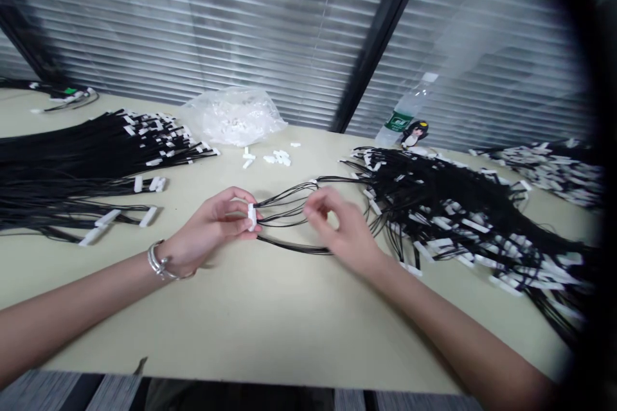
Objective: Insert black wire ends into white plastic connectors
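Connector, white, one [252, 217]: pinched upright between the left hand's [222, 221] thumb and fingers, above the table [270, 314]. Black wires [284, 213], several: running from it toward the right hand [337, 225]. Right hand, one: blurred, fingers curled toward thumb; whether it grips a wire, cannot tell. Forearms, two: angled inward. Bottle, one [403, 117]: upper right, leaning.
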{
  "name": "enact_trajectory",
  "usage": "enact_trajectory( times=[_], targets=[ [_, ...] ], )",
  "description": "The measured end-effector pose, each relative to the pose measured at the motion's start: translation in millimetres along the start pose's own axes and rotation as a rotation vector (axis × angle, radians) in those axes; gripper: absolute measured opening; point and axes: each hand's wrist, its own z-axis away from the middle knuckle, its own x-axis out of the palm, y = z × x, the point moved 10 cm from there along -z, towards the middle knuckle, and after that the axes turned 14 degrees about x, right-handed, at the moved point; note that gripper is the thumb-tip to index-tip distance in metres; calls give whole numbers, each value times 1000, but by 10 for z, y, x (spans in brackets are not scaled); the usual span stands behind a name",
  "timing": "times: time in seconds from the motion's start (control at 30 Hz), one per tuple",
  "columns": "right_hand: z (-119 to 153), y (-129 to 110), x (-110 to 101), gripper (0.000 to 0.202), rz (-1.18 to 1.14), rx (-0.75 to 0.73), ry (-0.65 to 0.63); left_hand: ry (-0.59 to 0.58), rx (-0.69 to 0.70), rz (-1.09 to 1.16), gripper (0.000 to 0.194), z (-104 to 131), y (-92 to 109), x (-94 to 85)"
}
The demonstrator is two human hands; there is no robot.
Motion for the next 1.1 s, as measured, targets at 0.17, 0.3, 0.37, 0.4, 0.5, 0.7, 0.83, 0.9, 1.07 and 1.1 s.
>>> enact_trajectory(
  times=[0.17, 0.3, 0.37, 0.4, 0.5, 0.7, 0.83, 0.9, 1.07, 1.1],
  targets=[
    [274, -275, 489, 13, 468, -205, -176, -83, 63, -71, 24, -16, 48, 83],
    [259, -225, 493, 16, 478, -168, -163, -136, 187, -214, 19, -34, 143, 115],
    [257, -228, 473, 16, 509, -166, -145, -133, 236, -291, 17, -44, 177, 93],
    [262, -232, 471, 17, 532, -165, -137, -129, 249, -314, 16, -48, 186, 80],
    [289, -247, 478, 19, 580, -152, -118, -153, 236, -301, 16, -57, 168, 86],
    [212, -176, 326, 18, 142, 94, -300, -149, 189, -209, 14, -67, 167, 77],
    [73, -75, 57, 17, -614, 331, -496, -141, 157, -86, 17, -85, 127, 28],
    [-70, 19, -257, 22, -924, 330, -363, -128, 136, -20, 18, -97, 94, -9],
    [-262, 252, -895, 34, -1308, 170, -31, -95, 101, 106, 22, -123, 41, -58],
    [-274, 280, -964, 35, -1325, 152, 9, -93, 102, 122, 23, -127, 41, -56]
  ],
)
